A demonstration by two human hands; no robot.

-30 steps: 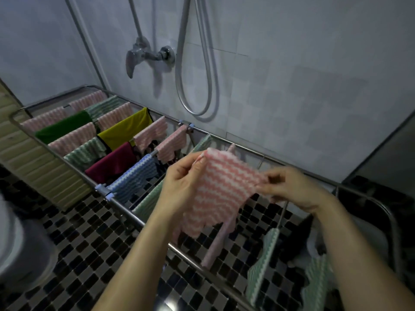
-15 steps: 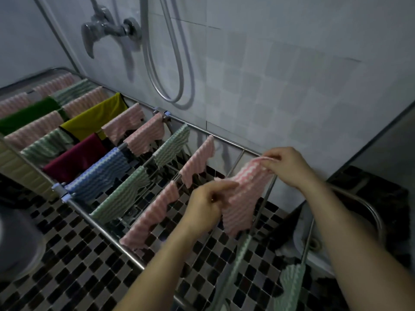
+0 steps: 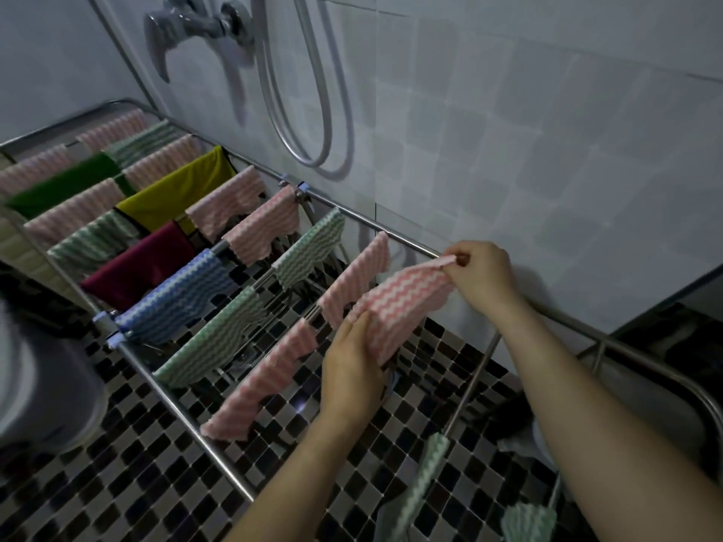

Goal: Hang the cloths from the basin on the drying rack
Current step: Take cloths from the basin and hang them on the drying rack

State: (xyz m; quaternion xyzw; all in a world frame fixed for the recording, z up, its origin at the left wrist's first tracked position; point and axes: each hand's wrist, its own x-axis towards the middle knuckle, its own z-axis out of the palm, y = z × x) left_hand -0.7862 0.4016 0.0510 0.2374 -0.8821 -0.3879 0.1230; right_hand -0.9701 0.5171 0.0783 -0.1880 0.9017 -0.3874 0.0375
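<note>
Two hands were on the pink cloth (image 3: 403, 303), and it was stretched out between them over the right-hand part of the drying rack (image 3: 410, 241). The right hand (image 3: 483, 273) pinched the far corner between thumb and fingertips, right up at the rack's back rail by the wall. The left hand (image 3: 352, 361) held the near end low down, fingers laid up along the cloth's side (the thumb was hidden behind the fabric). The cloth sagged a little in the middle, above the rods, and I could not tell whether it touched one.

Just to its left hung two more pink wavy cloths (image 3: 360, 283) on one rod, end to end. Further left came a green striped cloth (image 3: 219, 342), then a blue striped cloth (image 3: 180, 299), a maroon cloth (image 3: 137, 264) and a yellow cloth (image 3: 176, 193), all draped over the rods. Another green striped cloth hung (image 3: 426, 479) near the right forearm, low in the view.

Under the rack lay a floor of small dark and pale tiles (image 3: 117, 463). Behind, on the tiled wall, a shower hose (image 3: 309, 111) looped down beside a metal tap (image 3: 195, 25).
</note>
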